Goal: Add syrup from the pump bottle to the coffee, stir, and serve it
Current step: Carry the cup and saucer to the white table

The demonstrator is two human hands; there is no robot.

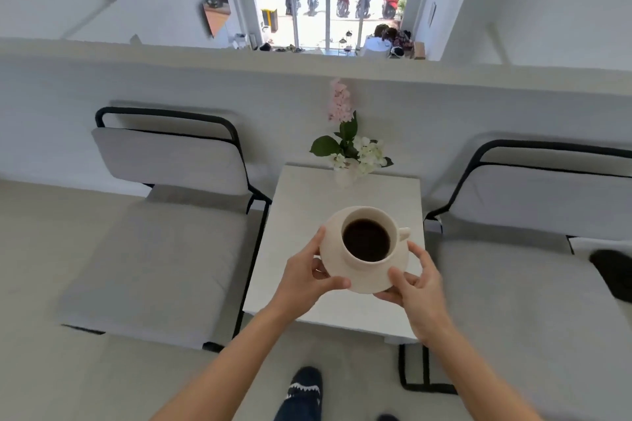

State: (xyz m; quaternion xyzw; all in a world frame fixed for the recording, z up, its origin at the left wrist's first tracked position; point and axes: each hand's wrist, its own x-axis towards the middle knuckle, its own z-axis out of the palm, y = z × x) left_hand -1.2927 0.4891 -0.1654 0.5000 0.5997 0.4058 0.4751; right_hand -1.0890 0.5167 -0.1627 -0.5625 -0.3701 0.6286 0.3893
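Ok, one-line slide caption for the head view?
Both hands hold a saucer bearing a cup of black coffee over a small white table.

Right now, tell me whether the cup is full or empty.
Nearly full: dark coffee fills the cup close to its rim, level on the saucer.

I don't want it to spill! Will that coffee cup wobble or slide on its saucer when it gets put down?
Probably a little: the cup only sits loose on the saucer. The coffee is near the rim, so tilting may spill it. Both hands, left hand and right hand, help keep it level.
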